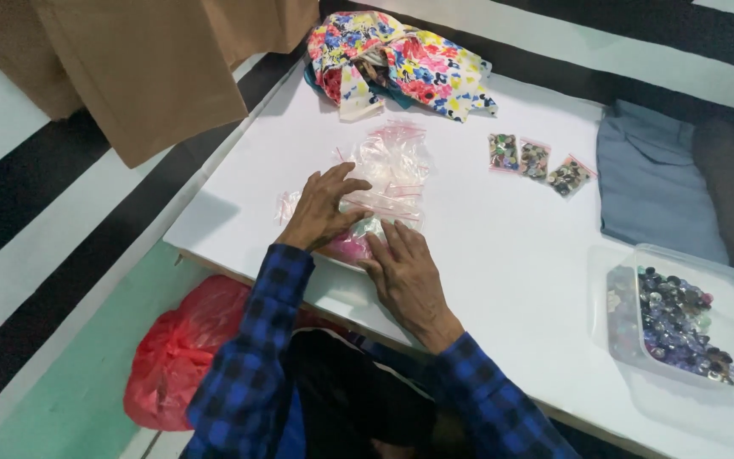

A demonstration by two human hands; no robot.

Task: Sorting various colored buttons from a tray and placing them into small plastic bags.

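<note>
With both hands flat and spread, my left grip [323,210] tops the bag pile [384,183]; right grip [405,272] sits nearer, at its near edge.

- We see a loose pile of clear zip bags [388,174] with pink seals, lying flat near the left edge of the white table [503,255].
- Both hands press on it.

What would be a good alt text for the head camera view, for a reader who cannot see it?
A person's left hand and right hand rest flat on a pile of clear zip bags on a white table. Nearby lie three small filled bags, a clear tub of beads, floral cloth and folded blue cloth.
</note>
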